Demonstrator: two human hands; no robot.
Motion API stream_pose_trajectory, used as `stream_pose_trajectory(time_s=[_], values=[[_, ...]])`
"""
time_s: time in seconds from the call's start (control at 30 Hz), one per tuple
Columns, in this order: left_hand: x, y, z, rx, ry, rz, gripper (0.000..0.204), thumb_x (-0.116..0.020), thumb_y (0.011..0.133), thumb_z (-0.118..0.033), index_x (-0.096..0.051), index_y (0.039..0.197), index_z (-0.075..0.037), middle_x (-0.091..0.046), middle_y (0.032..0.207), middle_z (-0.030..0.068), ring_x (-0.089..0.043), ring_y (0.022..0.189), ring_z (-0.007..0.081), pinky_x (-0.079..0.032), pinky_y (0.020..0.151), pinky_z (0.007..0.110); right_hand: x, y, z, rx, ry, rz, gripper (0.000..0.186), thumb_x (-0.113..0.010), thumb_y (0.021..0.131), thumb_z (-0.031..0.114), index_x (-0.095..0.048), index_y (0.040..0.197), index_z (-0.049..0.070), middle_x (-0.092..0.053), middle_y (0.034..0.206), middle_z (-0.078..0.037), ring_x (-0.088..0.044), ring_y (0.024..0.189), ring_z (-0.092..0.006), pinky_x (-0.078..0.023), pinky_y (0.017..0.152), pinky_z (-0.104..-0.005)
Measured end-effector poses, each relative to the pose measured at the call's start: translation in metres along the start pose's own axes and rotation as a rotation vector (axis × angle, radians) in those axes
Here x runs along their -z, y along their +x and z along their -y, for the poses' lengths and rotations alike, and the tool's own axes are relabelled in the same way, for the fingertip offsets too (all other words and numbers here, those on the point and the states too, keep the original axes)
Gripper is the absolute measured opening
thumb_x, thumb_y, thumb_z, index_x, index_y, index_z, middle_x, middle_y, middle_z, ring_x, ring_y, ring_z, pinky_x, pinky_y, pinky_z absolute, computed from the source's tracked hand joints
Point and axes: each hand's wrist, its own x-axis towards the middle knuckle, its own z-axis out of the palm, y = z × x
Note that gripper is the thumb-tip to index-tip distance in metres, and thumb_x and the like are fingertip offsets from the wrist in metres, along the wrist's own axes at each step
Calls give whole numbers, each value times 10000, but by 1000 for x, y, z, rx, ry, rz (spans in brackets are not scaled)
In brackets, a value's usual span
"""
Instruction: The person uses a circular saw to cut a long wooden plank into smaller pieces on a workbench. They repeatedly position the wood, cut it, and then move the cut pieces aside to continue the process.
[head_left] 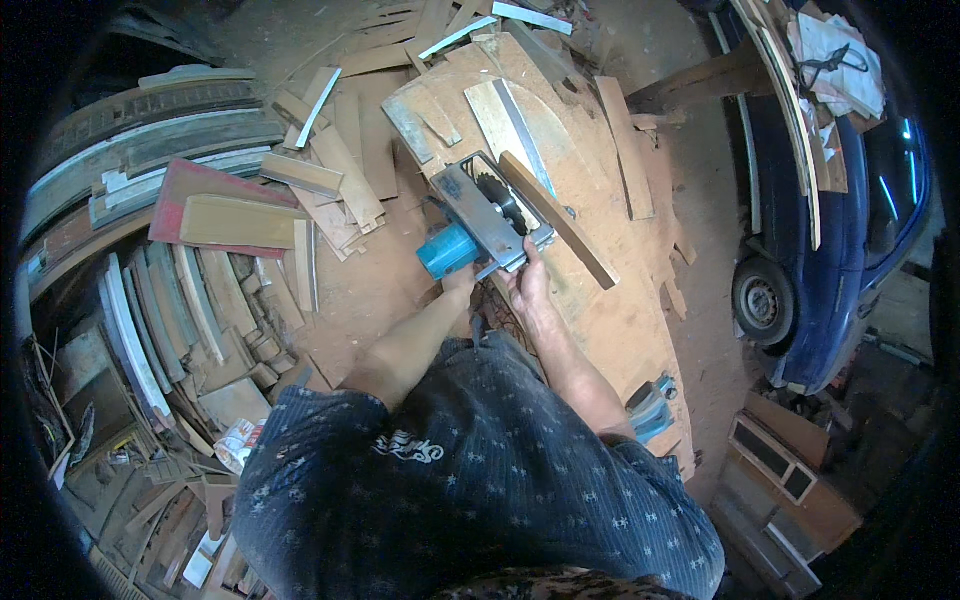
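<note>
My right hand (pixel 532 284) is closed at the near corner of a circular saw (pixel 477 222), its fingers at the edge of the metal base plate (pixel 486 218). My left hand (pixel 459 280) is at the near end of the saw, beside the blue motor housing (pixel 447 251); its fingers are hidden, and I cannot tell how far they are closed. The saw is in front of me at the left edge of the workbench (pixel 610 330), base plate and dark toothed blade (pixel 498 198) turned into view, motor housing to the left. Whether it rests on the bench I cannot tell.

Just right of the saw, a narrow wooden strip (pixel 562 225) lies at a slant. Beyond it on the bench is a pale board (pixel 490 115) with a grey strip (pixel 524 135) along its right side. A longer plank (pixel 625 150) lies farther right. A second blue tool (pixel 651 411) sits near my right elbow.

To the left, on the floor, a tan panel (pixel 240 222) lies on a red board (pixel 178 195), with stacked planks (pixel 150 135) behind. Well off to the right stands a blue car (pixel 835 270).
</note>
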Motion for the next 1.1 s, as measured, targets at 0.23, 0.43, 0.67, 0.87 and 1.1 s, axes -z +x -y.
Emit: stream_pose_trajectory(time_s=[0.23,0.43,0.67,0.87,1.1], values=[[-21,35,13,-133,84,-51,235,-567,1010,-213,-608,1097,1,-653,957,109,-665,751,229,-543,610,328,23,10,-1,-7,-56,3,480,-491,1049,394,-476,1320,-2,-631,1194,-188,-666,1067,-306,-627,855,-455],[-23,45,12,-198,167,-43,256,-557,1014,-226,-603,1117,3,-653,987,121,-673,792,241,-555,633,337,25,8,-4,22,-24,-10,471,-472,1056,400,-485,1306,2,-624,1215,-184,-672,1037,-303,-620,864,-477],[-18,48,17,-277,205,43,280,-546,1018,-242,-597,1141,5,-654,1022,136,-682,839,255,-569,660,348,23,17,-7,3,22,49,448,-480,1058,372,-483,1294,-9,-630,1213,-177,-656,1084,-304,-595,907,-516],[48,57,77,-139,-398,208,476,-458,1042,-385,-476,1334,-9,-576,1256,186,-615,1105,308,-577,848,440,2,-6,4,-21,-4,5,462,-393,1087,358,-463,1358,-10,-599,1309,-175,-607,1200,-304,-510,1036,-514],[64,5,-24,-208,-339,333,714,-628,930,-560,-444,1414,-69,-546,1347,166,-591,1192,291,-590,894,449,29,3,12,-72,-46,158,536,-387,1081,355,-361,1427,-54,-445,1440,-269,-529,1284,-381,-437,1097,-553]])
